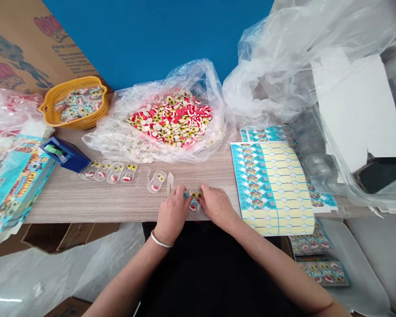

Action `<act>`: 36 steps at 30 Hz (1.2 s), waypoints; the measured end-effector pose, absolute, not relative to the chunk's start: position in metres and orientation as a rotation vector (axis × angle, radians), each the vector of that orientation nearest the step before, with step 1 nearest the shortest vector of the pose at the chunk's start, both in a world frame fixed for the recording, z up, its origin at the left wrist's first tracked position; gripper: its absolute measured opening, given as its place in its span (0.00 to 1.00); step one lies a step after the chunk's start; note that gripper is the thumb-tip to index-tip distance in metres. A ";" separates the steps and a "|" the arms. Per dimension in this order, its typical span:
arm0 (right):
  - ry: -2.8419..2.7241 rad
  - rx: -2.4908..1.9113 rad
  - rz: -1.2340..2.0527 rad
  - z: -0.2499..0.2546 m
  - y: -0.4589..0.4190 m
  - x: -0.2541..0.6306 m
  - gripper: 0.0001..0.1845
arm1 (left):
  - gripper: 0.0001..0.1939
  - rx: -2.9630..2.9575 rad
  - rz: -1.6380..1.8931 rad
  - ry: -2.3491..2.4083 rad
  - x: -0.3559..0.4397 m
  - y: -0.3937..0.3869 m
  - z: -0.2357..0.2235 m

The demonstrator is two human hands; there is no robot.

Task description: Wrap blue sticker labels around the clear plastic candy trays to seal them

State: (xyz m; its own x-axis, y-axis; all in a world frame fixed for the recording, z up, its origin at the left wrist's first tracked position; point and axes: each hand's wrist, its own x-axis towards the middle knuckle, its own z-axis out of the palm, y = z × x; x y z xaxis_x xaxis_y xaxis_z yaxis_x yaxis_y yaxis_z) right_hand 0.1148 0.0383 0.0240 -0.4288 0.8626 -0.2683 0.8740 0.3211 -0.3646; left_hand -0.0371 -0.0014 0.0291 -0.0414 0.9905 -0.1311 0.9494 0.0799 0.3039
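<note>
My left hand (pixel 173 211) and my right hand (pixel 216 204) meet at the table's near edge, both pinched on a small clear blister pack (pixel 194 200) with yellow eye candies and a red piece inside. A blue sticker shows at its left side. A silver bangle circles my left wrist. A row of filled clear blister packs (pixel 109 171) lies to the left, with another filled pack (pixel 156 181) and a white backing strip (pixel 170 183) just beyond my left hand.
An open plastic bag of red, white and yellow candies (pixel 173 119) sits at the back centre. A yellow basket (pixel 75 102) of packs and a blue tape dispenser (pixel 65 154) are at left. Sticker sheets (pixel 272 185) lie at right, beside crumpled plastic (pixel 284 66).
</note>
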 end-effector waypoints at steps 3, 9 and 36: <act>2.605 1.545 -0.746 0.024 0.025 0.102 0.05 | 0.21 1.812 0.306 2.282 -0.054 -0.034 0.033; 2.673 1.399 -0.809 0.025 0.010 0.083 0.04 | 0.25 0.853 0.560 2.042 -0.088 -0.086 0.013; 1.922 1.614 -2.812 0.040 0.026 0.124 0.17 | 0.14 0.321 1.321 1.242 -0.034 -0.042 0.056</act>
State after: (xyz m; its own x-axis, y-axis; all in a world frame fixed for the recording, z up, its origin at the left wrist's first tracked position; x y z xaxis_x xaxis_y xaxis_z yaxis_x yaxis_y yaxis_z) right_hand 0.1237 0.0258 0.0399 -0.4777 0.8331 -0.2787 -0.0427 -0.3389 -0.9399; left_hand -0.0340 -0.0421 0.0562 -0.2286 0.8403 -0.4915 -0.5426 0.3092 0.7810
